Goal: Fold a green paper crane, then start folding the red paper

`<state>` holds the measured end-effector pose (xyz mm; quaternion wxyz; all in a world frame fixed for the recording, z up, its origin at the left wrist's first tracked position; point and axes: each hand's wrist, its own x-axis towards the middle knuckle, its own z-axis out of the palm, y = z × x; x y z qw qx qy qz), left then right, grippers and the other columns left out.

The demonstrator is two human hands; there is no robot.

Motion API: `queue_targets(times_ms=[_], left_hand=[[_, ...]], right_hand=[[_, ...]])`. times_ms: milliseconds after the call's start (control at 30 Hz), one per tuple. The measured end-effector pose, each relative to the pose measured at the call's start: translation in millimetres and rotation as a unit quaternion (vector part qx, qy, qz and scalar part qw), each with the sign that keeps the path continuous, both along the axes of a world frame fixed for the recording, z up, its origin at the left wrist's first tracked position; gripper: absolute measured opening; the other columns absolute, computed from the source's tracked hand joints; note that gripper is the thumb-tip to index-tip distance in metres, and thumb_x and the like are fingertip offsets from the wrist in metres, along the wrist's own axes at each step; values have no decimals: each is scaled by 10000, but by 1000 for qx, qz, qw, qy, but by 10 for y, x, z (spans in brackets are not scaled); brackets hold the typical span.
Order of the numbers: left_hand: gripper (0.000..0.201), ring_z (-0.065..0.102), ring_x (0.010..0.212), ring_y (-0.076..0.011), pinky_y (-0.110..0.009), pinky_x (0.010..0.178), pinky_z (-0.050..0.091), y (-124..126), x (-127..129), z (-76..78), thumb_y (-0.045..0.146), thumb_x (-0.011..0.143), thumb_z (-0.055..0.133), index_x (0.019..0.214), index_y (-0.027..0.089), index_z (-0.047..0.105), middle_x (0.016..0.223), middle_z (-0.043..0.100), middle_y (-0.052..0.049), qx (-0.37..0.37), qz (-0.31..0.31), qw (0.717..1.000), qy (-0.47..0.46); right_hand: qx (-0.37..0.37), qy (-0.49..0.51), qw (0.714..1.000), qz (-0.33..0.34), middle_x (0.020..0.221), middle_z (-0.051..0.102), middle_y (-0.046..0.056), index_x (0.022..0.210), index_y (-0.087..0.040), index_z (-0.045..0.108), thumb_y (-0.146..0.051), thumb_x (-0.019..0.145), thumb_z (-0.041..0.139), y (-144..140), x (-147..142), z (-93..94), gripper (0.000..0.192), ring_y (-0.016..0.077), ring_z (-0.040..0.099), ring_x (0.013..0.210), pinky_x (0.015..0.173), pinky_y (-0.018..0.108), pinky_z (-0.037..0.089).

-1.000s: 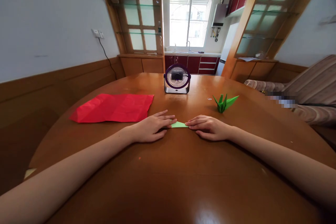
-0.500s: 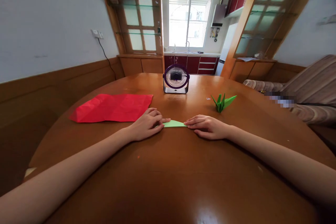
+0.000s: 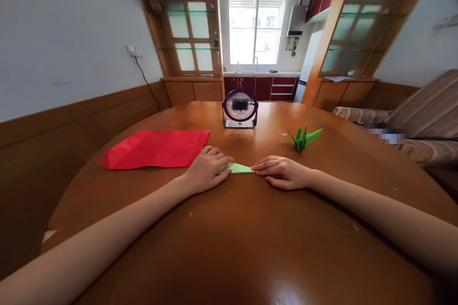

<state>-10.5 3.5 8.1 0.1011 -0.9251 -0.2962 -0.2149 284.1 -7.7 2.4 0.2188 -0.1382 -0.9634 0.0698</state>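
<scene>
round wooden table [image 3: 229,248], glossy, bearing all. red paper sheet [image 3: 157,148] flat at far left, apparently set aside; small purple fan [image 3: 240,108] at far centre; dark green folded crane [image 3: 303,138] far right, apart. pale green folded strip [image 3: 239,168] at table centre, pinned flat, likely for creasing. left hand [image 3: 206,169] curled, fingertips pressing its left end; right hand [image 3: 282,172] flat, fingers extended onto right tip. no gripping, only pressing.

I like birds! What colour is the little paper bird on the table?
The paper bird is dark green, seen best in the head view.
</scene>
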Motion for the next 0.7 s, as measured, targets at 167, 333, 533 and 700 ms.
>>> queue_targets(times_ms=[167,333,533,700], left_hand=[[306,520,1230,-241,-445,1081,356,30,148,-69,256,959,433,1161,208,658,1262,622,-84,-25,-95,995,7],[411,458,1326,-180,-378,1133,349,-7,231,-158,179,959,367,1334,205,534,1411,513,-60,-147,-118,982,1],[440,364,1385,-206,-405,1154,309,-92,208,-141,248,969,388,1401,189,444,1474,419,-89,-176,-99,979,26],[471,357,1390,-225,-391,1158,293,-125,219,-101,318,990,360,1420,132,408,1487,395,-131,-159,-76,982,74]], right_hand=[[0,-3,1000,-2,1230,647,122,1217,-162,619,-172,905,502,1,-2,-4,333,224,579,1166,986,436,477],[4,-8,1000,-3,1240,641,123,1233,-164,608,-175,911,481,-8,-9,9,346,221,579,1164,989,432,470],[12,-9,1000,-2,1240,638,124,1226,-168,606,-187,916,479,-11,-7,8,336,224,575,1162,993,432,468],[63,-16,998,-18,1177,655,119,1213,-164,611,-169,895,475,-34,-18,-1,345,238,573,1113,971,443,473]])
